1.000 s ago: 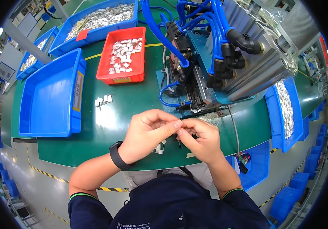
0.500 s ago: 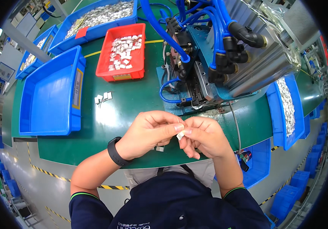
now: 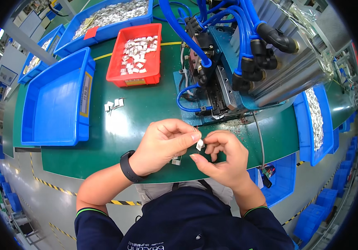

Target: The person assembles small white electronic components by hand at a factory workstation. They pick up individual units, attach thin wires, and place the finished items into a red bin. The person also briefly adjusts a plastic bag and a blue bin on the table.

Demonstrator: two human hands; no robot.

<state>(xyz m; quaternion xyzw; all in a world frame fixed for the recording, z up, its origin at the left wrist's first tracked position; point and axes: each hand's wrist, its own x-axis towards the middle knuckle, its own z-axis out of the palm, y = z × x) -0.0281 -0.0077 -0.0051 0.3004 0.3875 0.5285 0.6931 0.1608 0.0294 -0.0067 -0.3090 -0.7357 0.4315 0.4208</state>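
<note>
Between the thumb and index finger of my left hand [image 3: 162, 143] is a small white rectangular part [image 3: 200, 145] with thin wire leads; its exact kind is too small to tell. Just to its right, my right hand [image 3: 227, 158] has its thumb apart from its curled fingers, with nothing seen between them. Those fingertips are close to the part; whether they touch it I cannot tell. Partly hidden under my left hand, another small white piece [image 3: 176, 161] lies at the table's near edge. Several similar pieces [image 3: 114, 103] lie on the green table [image 3: 135, 112] farther left.
A red bin [image 3: 134, 82] of small white pieces stands beyond my hands. An empty-looking blue bin [image 3: 54, 139] is at left, a filled blue bin [image 3: 104, 39] behind. A machine with blue hoses [image 3: 220, 83] rises ahead; another filled blue bin [image 3: 314, 154] is at right.
My right hand has let go of the white part; its thumb has dropped away from its fingers. My left hand keeps its pinch. The whole view has shifted slightly.
</note>
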